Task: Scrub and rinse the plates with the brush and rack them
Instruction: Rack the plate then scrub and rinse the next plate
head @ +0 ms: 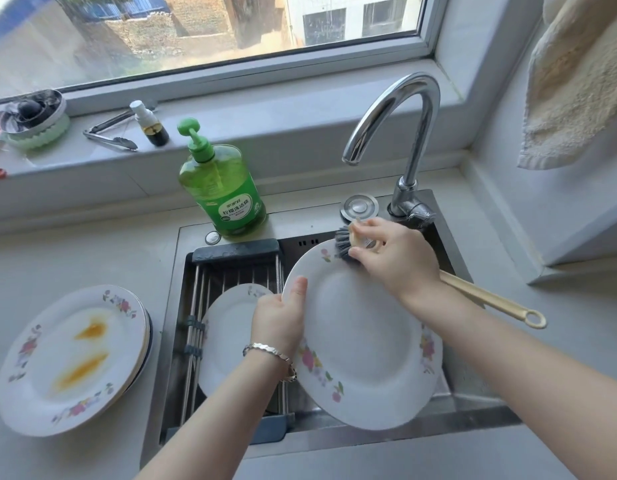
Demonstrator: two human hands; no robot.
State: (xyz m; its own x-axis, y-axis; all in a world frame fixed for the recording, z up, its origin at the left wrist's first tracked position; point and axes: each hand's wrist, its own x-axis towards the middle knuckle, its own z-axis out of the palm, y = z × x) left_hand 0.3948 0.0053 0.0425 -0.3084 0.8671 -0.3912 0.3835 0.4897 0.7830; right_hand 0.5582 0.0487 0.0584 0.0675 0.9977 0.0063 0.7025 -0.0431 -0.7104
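Observation:
A white floral-rimmed plate (362,341) is held tilted over the sink (449,251). My left hand (279,317) grips its left rim, thumb on the face. My right hand (390,254) holds a cream-handled brush (345,242) near its head, the dark bristles touching the plate's far rim; the handle (490,299) sticks out to the right past my wrist. A second floral plate (227,334) lies on the metal rack (196,323) over the sink's left half. A stack of plates (75,358), the top one smeared orange, sits on the counter at left.
A chrome tap (404,116) arches over the sink's back right; no water shows. A green soap bottle (220,188) stands behind the rack. Tongs (109,136), a small bottle (149,124) and a green-rimmed dish (33,123) sit on the windowsill. A towel (577,81) hangs at right.

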